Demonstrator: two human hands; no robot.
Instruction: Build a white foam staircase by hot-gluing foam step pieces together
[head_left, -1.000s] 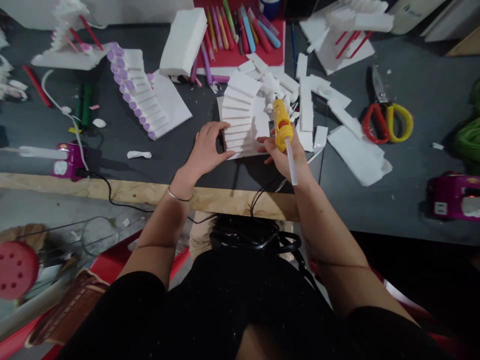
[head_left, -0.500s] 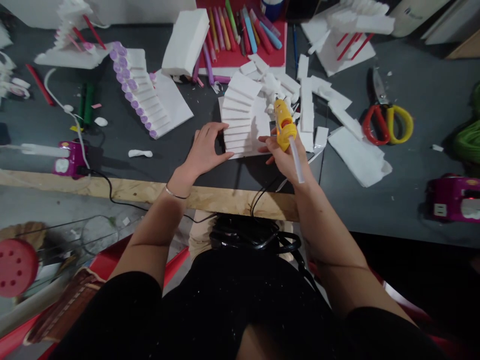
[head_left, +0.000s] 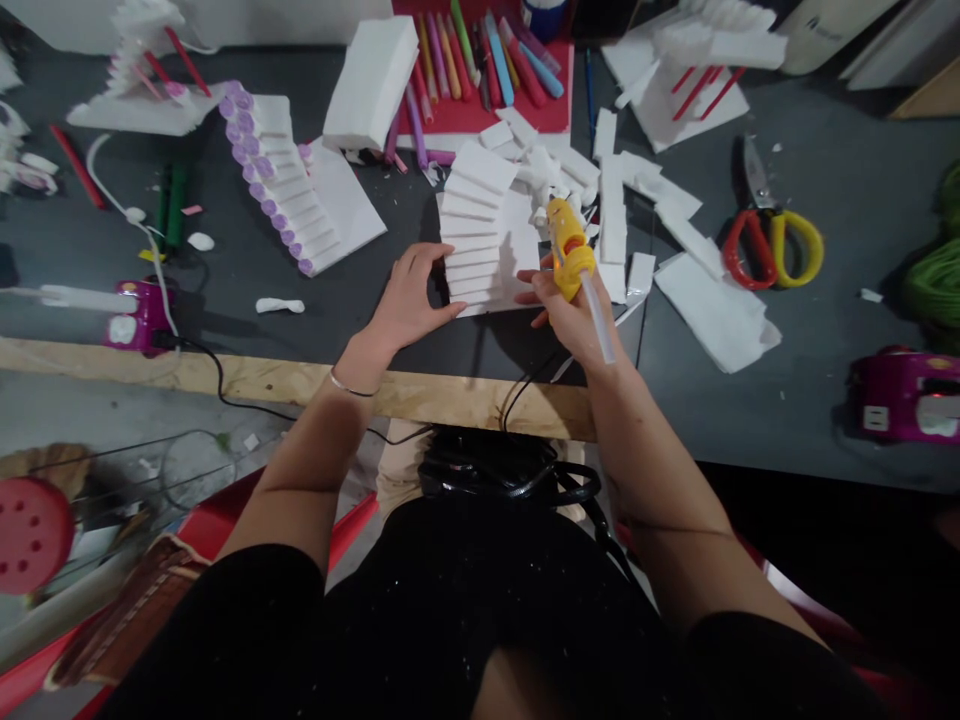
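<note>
A small white model staircase (head_left: 472, 238) with curving steps stands on a white board (head_left: 519, 245) near the table's front. My left hand (head_left: 401, 305) is at its left side, thumb and fingertips set apart against the lower steps, steadying it. My right hand (head_left: 574, 320) grips a yellow hot glue gun (head_left: 568, 232), its nozzle pointing away from me over white scraps. A clear glue stick (head_left: 601, 320) juts out of its back end toward my wrist. Some right fingertips reach toward the board's right edge. The glue gun's handle is mostly hidden by my hand.
White foam strips (head_left: 613, 190) and scraps lie beyond and right of the gun. Scissors (head_left: 765, 235) rest at right. Another staircase with purple discs (head_left: 281, 190) stands left. Markers (head_left: 480, 60) lie at the back. Purple power blocks (head_left: 142, 318) sit at both sides; a black cable crosses the front edge.
The glue gun's back end has swung to the right in my right hand, with the glue stick turning along. In the last half second the staircase has shifted slightly left; my left hand keeps its place.
</note>
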